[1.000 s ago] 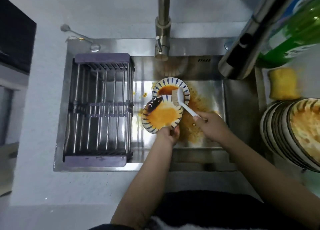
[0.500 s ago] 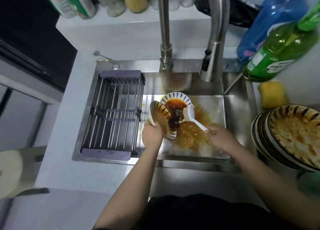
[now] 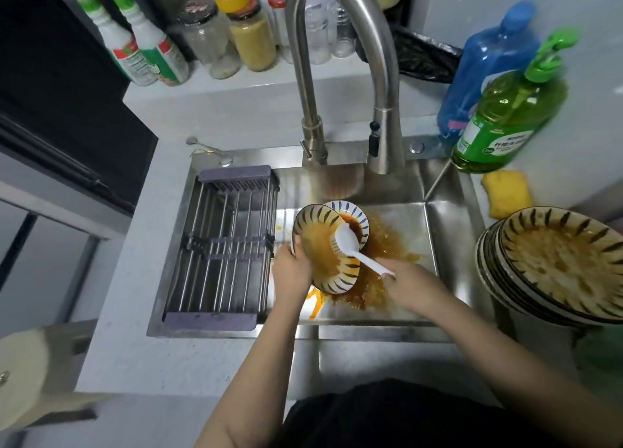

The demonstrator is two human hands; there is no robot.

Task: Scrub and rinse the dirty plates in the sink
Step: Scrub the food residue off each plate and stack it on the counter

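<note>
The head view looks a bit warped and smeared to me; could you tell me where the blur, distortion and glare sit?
Head view: wide-angle bending bows the faucet and counter edges; motion blur smears the spray bottles at top left and the green soap bottle at right; mild glare lies on the sink floor; the held plate and brush are fairly sharp.

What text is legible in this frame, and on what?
Green dish-soap pump bottle: white label with Chinese characters, too blurred to quote.
Two white spray bottles with green and red labels: print too small to read.
Dark-lidded glass jar: lid marking blurred.
No other text.
</note>
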